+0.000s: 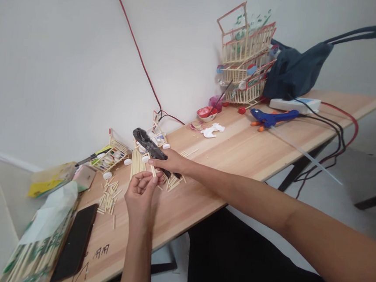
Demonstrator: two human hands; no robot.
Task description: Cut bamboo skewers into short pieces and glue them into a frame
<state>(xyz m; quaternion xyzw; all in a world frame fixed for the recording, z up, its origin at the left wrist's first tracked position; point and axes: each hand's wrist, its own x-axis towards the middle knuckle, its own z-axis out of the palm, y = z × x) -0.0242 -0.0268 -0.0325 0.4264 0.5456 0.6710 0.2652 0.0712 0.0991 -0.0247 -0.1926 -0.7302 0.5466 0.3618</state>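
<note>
I see my right hand [169,162] wrapped shut around a black cutter [149,146], its jaws pointing up and left above the table [240,150]. My left hand [140,194] pinches a thin stick [152,169] between fingertips, held just under the cutter. I judge the stick light, stiff and brittle, so it wants a soft pinch close to the cut, or it may snap or flick away. The cutter looks hard and heavier; its handles are the place to grip.

The table is smooth pale wood, littered with cut sticks [109,197]. A phone [75,241] lies at the near left edge, a blue glue gun [271,117] further right, stick baskets [244,54] stacked against the white wall, and a dark bag [296,71] beside them.
</note>
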